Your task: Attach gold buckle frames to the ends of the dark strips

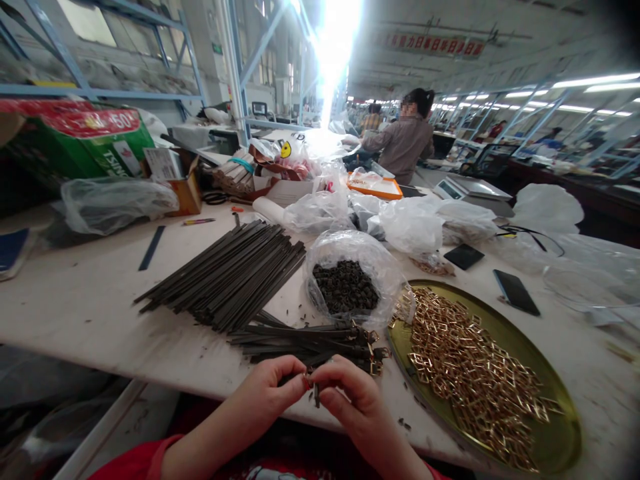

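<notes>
My left hand [273, 389] and my right hand [350, 395] meet at the table's near edge, fingers pinched together on a dark strap [317, 395] between them. Just beyond lies a small heap of dark straps with gold buckles [320, 341]. A larger pile of plain dark straps [230, 277] fans out to the left. An open clear bag of small dark loops [346, 285] sits behind the heap. A round olive tray [560, 440] at the right holds several gold buckles [470, 367].
Two black phones [516, 291] [463, 256] lie right of the tray. Plastic bags [410, 223], a green carton [75, 143] and small boxes crowd the table's back. A weighing scale [473, 189] stands far right. A person in a grey top [403, 140] sits beyond the table.
</notes>
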`<move>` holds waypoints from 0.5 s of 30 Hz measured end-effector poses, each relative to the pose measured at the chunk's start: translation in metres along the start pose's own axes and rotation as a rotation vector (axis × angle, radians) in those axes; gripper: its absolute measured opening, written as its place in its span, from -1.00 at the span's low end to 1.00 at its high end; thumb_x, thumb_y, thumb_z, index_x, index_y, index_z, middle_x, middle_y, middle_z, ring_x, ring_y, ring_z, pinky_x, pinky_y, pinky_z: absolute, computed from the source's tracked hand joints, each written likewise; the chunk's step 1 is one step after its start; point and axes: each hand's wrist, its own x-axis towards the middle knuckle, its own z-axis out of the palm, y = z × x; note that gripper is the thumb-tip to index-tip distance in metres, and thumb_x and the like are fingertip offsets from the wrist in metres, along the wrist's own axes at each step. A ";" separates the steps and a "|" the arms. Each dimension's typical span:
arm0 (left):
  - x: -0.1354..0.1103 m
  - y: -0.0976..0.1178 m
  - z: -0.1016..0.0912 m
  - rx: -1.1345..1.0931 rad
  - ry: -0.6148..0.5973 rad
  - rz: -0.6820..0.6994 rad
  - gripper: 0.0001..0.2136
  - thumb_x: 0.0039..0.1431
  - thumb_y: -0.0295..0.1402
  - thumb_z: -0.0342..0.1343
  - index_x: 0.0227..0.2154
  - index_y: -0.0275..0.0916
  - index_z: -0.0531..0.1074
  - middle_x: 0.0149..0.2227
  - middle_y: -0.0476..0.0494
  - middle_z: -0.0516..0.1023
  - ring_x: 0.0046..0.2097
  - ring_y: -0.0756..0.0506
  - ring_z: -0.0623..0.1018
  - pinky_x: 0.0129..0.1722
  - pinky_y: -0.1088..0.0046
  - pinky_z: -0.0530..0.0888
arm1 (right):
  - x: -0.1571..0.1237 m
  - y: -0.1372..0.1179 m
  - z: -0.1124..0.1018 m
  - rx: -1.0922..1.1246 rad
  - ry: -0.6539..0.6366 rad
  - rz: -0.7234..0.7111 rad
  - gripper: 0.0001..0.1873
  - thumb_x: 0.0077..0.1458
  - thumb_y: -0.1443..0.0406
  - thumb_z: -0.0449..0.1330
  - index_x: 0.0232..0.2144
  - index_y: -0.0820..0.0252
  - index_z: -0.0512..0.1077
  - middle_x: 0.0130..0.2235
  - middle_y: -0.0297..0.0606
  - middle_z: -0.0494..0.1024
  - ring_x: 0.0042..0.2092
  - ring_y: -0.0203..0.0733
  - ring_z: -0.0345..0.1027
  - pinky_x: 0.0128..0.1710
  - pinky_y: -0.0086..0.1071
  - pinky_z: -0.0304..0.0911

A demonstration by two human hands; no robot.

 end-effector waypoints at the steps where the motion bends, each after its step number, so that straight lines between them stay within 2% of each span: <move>1: 0.000 0.000 0.001 0.004 0.004 -0.003 -0.71 -0.01 -0.13 0.01 -0.48 -0.29 0.39 -0.52 0.04 0.33 -0.40 -0.03 0.30 -0.39 0.52 0.24 | 0.000 0.000 -0.001 -0.051 -0.022 -0.015 -0.89 0.08 0.25 0.14 -0.32 0.09 0.44 -0.41 -0.35 0.42 -0.33 -0.28 0.27 -0.32 -0.44 0.15; 8: -0.002 -0.002 0.005 0.044 0.012 -0.024 -0.76 -0.01 -0.19 -0.02 -0.51 -0.28 0.38 -0.53 0.05 0.34 -0.41 -0.03 0.32 -0.39 0.53 0.25 | -0.001 -0.003 -0.008 -0.373 -0.187 -0.081 -0.90 0.07 0.24 0.15 -0.32 0.11 0.38 -0.38 -0.33 0.36 -0.36 -0.29 0.24 -0.41 -0.45 0.09; 12: -0.003 -0.003 0.004 0.064 -0.035 -0.052 -0.76 -0.03 -0.20 -0.03 -0.50 -0.29 0.38 -0.52 0.04 0.33 -0.40 -0.04 0.31 -0.39 0.52 0.24 | -0.003 -0.009 -0.013 -0.449 -0.287 -0.074 -0.84 0.06 0.21 0.17 -0.27 0.08 0.38 -0.37 -0.35 0.34 -0.35 -0.29 0.24 -0.39 -0.46 0.09; 15: -0.002 -0.005 0.006 0.066 -0.043 -0.069 -0.75 -0.05 -0.20 -0.03 -0.52 -0.31 0.37 -0.54 0.05 0.29 -0.43 -0.02 0.28 -0.42 0.52 0.22 | -0.004 -0.009 -0.013 -0.492 -0.288 -0.073 -0.88 0.06 0.28 0.17 -0.28 0.10 0.38 -0.38 -0.35 0.33 -0.37 -0.30 0.21 -0.42 -0.46 0.05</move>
